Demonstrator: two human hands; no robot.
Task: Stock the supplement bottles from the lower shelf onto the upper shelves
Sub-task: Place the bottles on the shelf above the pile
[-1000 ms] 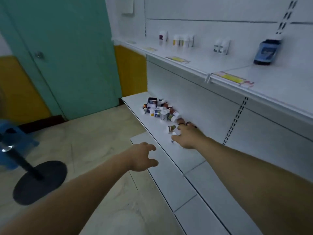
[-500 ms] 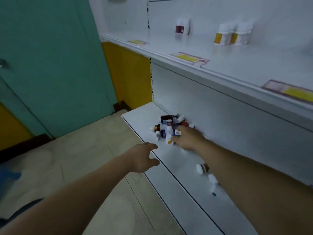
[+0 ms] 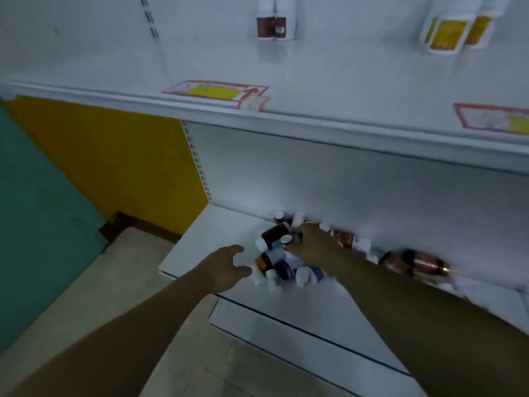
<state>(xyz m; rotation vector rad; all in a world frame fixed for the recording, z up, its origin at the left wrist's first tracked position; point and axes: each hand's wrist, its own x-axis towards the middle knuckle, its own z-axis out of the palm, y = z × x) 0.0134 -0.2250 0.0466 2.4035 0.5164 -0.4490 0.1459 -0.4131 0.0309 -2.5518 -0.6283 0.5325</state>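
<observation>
A heap of small supplement bottles [image 3: 276, 255], white and dark, lies jumbled at the back left of the white lower shelf [image 3: 211, 239]. My right hand [image 3: 313, 246] reaches into the heap from the right; its fingertips are buried among the bottles, so its hold is hidden. My left hand [image 3: 226, 270] hovers at the heap's left edge with its fingers spread, touching nothing. A copper-coloured bottle [image 3: 418, 265] and a red-labelled one [image 3: 343, 237] lie further right, by the back panel. On the upper shelf [image 3: 343, 90] stand brown-labelled bottles [image 3: 272, 24] and yellow-labelled bottles [image 3: 446, 32].
Price tags [image 3: 217, 91] lie flat along the upper shelf's front edge. A lower base ledge [image 3: 286, 333] juts out under my right forearm. To the left are a yellow wall [image 3: 114, 167], a teal door [image 3: 34, 224] and a tiled floor [image 3: 114, 282].
My view has closed in and swung right toward the shelves. My right hand has pushed deeper into the heap, and my left hand has come up to its left edge.
</observation>
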